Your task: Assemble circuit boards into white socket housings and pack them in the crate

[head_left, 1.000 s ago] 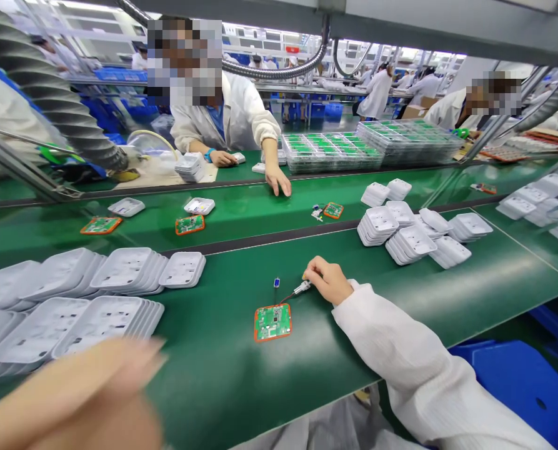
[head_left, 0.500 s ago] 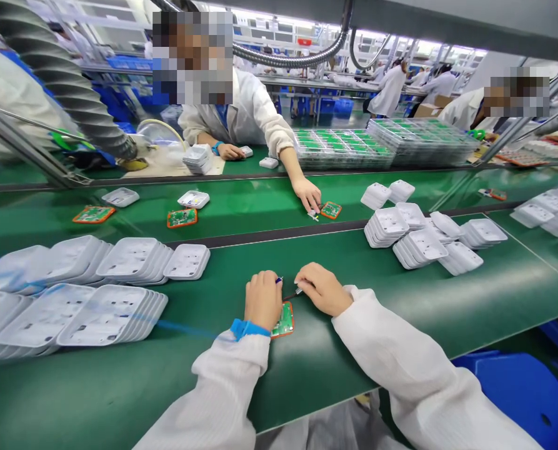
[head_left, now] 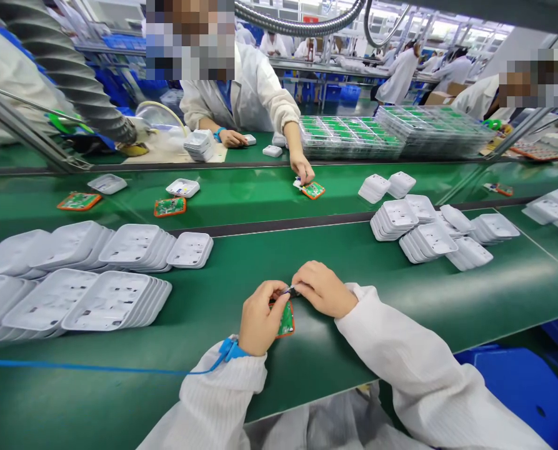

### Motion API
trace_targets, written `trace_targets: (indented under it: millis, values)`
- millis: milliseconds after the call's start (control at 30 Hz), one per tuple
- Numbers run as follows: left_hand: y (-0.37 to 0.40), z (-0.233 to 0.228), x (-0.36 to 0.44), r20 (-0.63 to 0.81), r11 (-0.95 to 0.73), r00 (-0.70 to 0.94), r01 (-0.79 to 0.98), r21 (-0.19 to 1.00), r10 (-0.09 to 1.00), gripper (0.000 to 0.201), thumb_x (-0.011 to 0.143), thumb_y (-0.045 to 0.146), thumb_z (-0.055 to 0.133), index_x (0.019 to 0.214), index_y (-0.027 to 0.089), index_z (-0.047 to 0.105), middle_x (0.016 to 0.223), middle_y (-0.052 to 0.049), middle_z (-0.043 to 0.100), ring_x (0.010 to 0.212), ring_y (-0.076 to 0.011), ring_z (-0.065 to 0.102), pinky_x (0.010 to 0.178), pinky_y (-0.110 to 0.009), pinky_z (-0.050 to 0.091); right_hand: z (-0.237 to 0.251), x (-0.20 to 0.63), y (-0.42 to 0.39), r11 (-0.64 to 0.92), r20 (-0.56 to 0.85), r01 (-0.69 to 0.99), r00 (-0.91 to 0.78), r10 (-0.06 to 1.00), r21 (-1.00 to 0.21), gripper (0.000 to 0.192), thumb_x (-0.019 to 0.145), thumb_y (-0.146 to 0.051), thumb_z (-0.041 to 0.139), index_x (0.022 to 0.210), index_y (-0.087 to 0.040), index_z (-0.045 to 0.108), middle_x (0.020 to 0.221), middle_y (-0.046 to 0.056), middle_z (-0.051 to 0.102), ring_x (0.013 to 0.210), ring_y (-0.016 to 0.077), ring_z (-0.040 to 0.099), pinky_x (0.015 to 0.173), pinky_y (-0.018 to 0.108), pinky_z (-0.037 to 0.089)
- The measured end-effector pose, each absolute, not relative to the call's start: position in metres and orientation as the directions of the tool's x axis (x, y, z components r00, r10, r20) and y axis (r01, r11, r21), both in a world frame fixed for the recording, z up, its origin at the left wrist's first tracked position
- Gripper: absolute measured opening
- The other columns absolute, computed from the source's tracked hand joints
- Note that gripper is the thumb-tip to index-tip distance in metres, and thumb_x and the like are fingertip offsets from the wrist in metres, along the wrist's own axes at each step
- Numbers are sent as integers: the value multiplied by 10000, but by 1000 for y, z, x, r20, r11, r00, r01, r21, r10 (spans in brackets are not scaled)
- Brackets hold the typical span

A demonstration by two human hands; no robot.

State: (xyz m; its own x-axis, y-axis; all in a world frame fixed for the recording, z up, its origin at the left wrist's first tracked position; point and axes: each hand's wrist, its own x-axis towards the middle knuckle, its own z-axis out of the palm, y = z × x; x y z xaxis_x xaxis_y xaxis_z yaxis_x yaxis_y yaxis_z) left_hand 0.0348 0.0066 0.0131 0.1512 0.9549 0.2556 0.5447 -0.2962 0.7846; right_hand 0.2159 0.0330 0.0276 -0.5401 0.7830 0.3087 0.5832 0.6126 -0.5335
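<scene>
A green circuit board with an orange edge lies on the green work surface, partly covered by my left hand. Just beyond it, the fingertips of both hands meet at a small dark part, too small to name exactly. My left thumb and forefinger pinch its near-left end. From the other side, my right hand is closed on the right end, its fingers partly hiding it. A blue wrist strap with a cord circles my left wrist.
Stacks of white plastic covers stand left and right. Across a dark rail, a co-worker's hand touches another board. Trays of boards stand behind. A blue stool is at lower right.
My left hand has turned, bringing its thumb and forefinger to the small dark part beside my right fingertips. The co-worker's hand has drawn back with a board. The view has shifted slightly.
</scene>
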Motion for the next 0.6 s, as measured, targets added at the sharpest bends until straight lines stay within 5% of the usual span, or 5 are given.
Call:
trace_targets:
  millis: [400,600]
  values:
    - [2,9,34,401,-466,270,693,550,875,171,905,227,416,823,192,562,798,-38,629,772,-181,553,715,-315,414,27,207,29,633,286,594,-576,766,-498,191,953,-213,387,828,-183,528,844,42,583,805,173,470,748,311,345]
    - [11,1,32,314,-389,252,754,529,915,166,889,217,422,789,194,552,775,-41,624,761,-189,563,708,-312,422,16,193,37,660,255,658,-611,749,-361,207,950,-208,387,823,-166,546,801,59,580,781,190,472,751,334,346]
